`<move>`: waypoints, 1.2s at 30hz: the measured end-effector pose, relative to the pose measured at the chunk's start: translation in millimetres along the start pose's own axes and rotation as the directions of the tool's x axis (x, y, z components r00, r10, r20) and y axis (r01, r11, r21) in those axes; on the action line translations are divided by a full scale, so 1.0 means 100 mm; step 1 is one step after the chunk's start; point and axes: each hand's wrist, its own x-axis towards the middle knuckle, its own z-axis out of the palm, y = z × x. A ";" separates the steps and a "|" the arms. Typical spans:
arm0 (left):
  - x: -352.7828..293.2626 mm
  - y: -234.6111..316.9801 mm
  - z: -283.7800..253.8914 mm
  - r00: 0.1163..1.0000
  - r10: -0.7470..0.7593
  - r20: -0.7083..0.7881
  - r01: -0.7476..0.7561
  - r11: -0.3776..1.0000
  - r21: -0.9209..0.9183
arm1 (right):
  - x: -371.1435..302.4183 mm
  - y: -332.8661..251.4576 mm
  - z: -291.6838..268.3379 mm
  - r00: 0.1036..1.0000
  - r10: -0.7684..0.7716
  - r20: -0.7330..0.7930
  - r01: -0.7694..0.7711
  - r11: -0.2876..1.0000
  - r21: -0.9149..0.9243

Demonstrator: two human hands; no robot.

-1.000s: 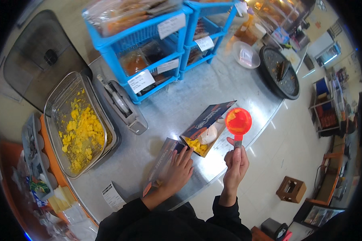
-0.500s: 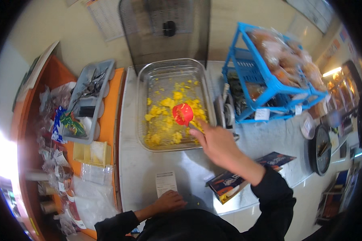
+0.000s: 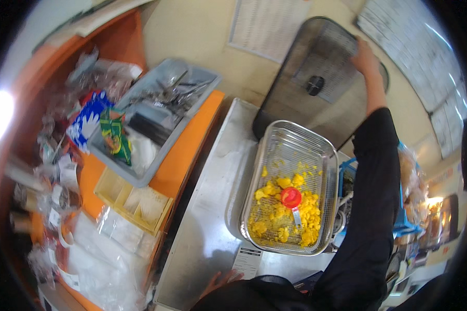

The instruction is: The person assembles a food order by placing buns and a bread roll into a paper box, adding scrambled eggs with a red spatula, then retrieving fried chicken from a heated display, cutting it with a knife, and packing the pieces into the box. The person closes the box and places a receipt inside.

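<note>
At the upper right my right hand [image 3: 366, 58] is closed round the upper edge of a smoky see-through lid [image 3: 288, 106] with a black knob [image 3: 315, 85]. The lid stands upright against the wall behind a deep metal wire-mesh tray [image 3: 253, 192]. Yellow, popcorn-like pieces [image 3: 308, 220] are spread over the tray's floor. Among them rests a red scoop [image 3: 291, 197], its grey handle [image 3: 297, 217] pointing toward me. My left hand [image 3: 220, 282] lies on the metal counter with fingers apart, beside a printed paper slip [image 3: 247, 260]. My body partly hides that hand.
To the left, an orange shelf [image 3: 187, 140] bears a grey bin [image 3: 161, 160] of wrapped cutlery, a cream divided box [image 3: 135, 205] and clear plastic bags [image 3: 101, 259]. A blue basket [image 3: 407, 225] stands right of the tray, partly behind my right arm. Papers [image 3: 264, 26] hang on the wall.
My right hand has let go of the scoop, which now lies in the tray, and has reached up to the lid. The view has swung left and tilted. My left hand stays by the slip.
</note>
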 end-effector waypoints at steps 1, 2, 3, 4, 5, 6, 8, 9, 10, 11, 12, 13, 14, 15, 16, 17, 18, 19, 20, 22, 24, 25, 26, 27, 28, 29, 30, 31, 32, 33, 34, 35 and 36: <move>0.00 0.02 -0.13 0.997 0.006 0.074 -0.009 0.999 0.042 | -0.12 -0.10 -0.01 0.995 0.021 -0.096 -0.039 0.982 -0.187; -0.11 0.09 -0.30 0.986 0.076 0.146 -0.086 0.995 0.058 | 0.04 0.43 0.17 0.972 -0.114 -0.206 0.057 0.963 -0.264; -0.21 0.13 -0.35 0.984 0.081 0.156 -0.079 0.997 -0.016 | -0.25 0.31 0.01 0.960 -0.141 -0.242 0.122 0.988 -0.094; -0.30 0.16 -0.39 0.985 0.085 0.150 -0.074 0.994 -0.074 | -0.34 0.41 -0.23 0.886 -0.289 -0.362 0.297 0.954 -0.034; -0.34 0.21 -0.28 0.997 0.042 0.066 -0.027 0.976 -0.217 | -0.64 0.60 -0.40 0.892 -0.235 -0.387 0.273 0.961 0.046; -0.33 0.21 -0.23 0.999 -0.047 -0.015 0.039 0.940 -0.339 | -1.06 0.48 -0.74 0.918 -0.192 -0.347 0.254 0.957 0.143; -0.22 0.10 -0.32 0.997 -0.067 0.049 0.082 0.693 -0.716 | -2.00 0.63 -1.19 0.893 -0.281 -0.351 0.357 0.918 0.173; -0.20 0.07 -0.40 0.994 -0.059 0.092 0.110 0.523 -0.845 | -2.48 0.72 -1.45 0.859 -0.376 -0.347 0.460 0.866 0.198; -0.17 0.05 -0.43 0.994 -0.066 0.081 0.104 0.527 -0.844 | -3.01 0.59 -1.67 0.867 -0.412 -0.278 0.450 0.888 0.087; -0.17 0.03 -0.46 0.995 -0.068 0.066 0.092 0.532 -0.842 | -3.59 0.40 -1.74 0.978 -0.087 -0.190 0.140 0.948 0.285; -0.16 0.03 -0.46 0.993 -0.102 0.058 0.104 0.546 -0.831 | -3.99 0.39 -1.62 0.930 -0.228 -0.289 0.324 0.880 0.347; -0.15 0.01 -0.47 0.995 -0.100 0.027 0.080 0.580 -0.810 | -4.32 0.24 -1.70 0.902 -0.355 -0.246 0.416 0.867 0.274; -0.14 0.00 -0.48 0.995 -0.095 -0.010 0.050 0.614 -0.788 | -4.67 0.17 -1.60 0.922 -0.275 -0.271 0.364 0.856 0.368; -0.15 0.01 -0.51 0.996 -0.076 -0.042 0.017 0.645 -0.764 | -4.97 0.16 -1.46 0.914 -0.293 -0.281 0.381 0.859 0.342; -0.13 0.01 -0.53 0.996 -0.085 -0.031 0.027 0.614 -0.789 | -5.14 0.08 -1.41 0.923 -0.282 -0.261 0.367 0.847 0.384; -0.12 0.01 -0.55 0.995 -0.097 -0.011 0.048 0.582 -0.812 | -5.32 0.03 -1.29 0.944 -0.235 -0.233 0.318 0.841 0.438; -0.12 0.02 -0.57 0.994 -0.112 0.011 0.071 0.550 -0.832 | -5.47 -0.02 -1.16 0.960 -0.190 -0.204 0.269 0.828 0.492; -0.12 0.04 -0.57 0.988 -0.147 0.041 0.114 0.534 -0.837 | -5.55 -0.06 -1.05 0.962 -0.194 -0.191 0.267 0.802 0.534; -0.13 0.05 -0.57 0.984 -0.169 0.060 0.136 0.488 -0.862 | -5.63 -0.08 -0.99 0.965 -0.199 -0.174 0.263 0.774 0.576; -0.12 0.07 -0.58 0.969 -0.226 0.104 0.187 0.386 -0.903 | -5.77 -0.15 -0.98 0.969 -0.213 -0.123 0.240 0.707 0.665; -0.11 0.13 -0.57 0.963 -0.264 0.061 0.169 0.411 -0.896 | -5.93 -0.06 -1.06 0.976 -0.205 -0.075 0.192 0.640 0.744; -0.14 0.14 -0.57 0.956 -0.288 0.061 0.186 0.430 -0.884 | -6.07 -0.01 -1.19 0.979 -0.197 -0.051 0.161 0.595 0.787; -0.16 0.16 -0.56 0.953 -0.298 0.059 0.194 0.448 -0.873 | -6.26 0.07 -1.30 0.983 -0.183 -0.018 0.119 0.557 0.822; -0.19 0.20 -0.51 0.940 -0.340 -0.014 0.139 0.421 -0.896 | -6.49 0.16 -1.37 0.987 -0.148 0.070 0.018 0.527 0.850; -0.20 0.24 -0.50 0.936 -0.352 -0.008 0.153 0.429 -0.890 | -6.72 0.28 -1.42 0.980 -0.116 0.161 -0.083 0.499 0.863; -0.20 0.27 -0.52 0.932 -0.362 -0.004 0.166 0.437 -0.884 | -6.96 0.40 -1.41 0.979 -0.042 0.202 -0.151 0.521 0.840; -0.21 0.31 -0.54 0.931 -0.365 0.003 0.175 0.439 -0.881 | -7.16 0.49 -1.36 0.968 0.035 0.247 -0.226 0.545 0.807; -0.20 0.35 -0.56 0.937 -0.349 0.023 0.200 0.481 -0.853 | -7.26 0.57 -1.30 0.953 0.117 0.281 -0.289 0.639 0.713; -0.19 0.38 -0.60 0.939 -0.342 0.040 0.226 0.525 -0.821 | -7.34 0.65 -1.23 0.935 0.193 0.297 -0.341 0.714 0.611; -0.20 0.40 -0.62 0.941 -0.335 0.058 0.250 0.567 -0.785 | -7.41 0.67 -1.09 0.909 0.252 0.333 -0.404 0.730 0.551; -0.19 0.45 -0.62 0.943 -0.328 0.050 0.241 0.573 -0.783 | -7.39 0.67 -1.04 0.915 0.223 0.337 -0.376 0.775 0.507; -0.19 0.49 -0.61 0.946 -0.321 0.043 0.232 0.580 -0.781 | -7.36 0.66 -0.99 0.918 0.195 0.344 -0.346 0.817 0.461; -0.19 0.51 -0.59 0.949 -0.314 0.035 0.223 0.587 -0.778 | -7.34 0.64 -0.95 0.920 0.168 0.353 -0.315 0.854 0.414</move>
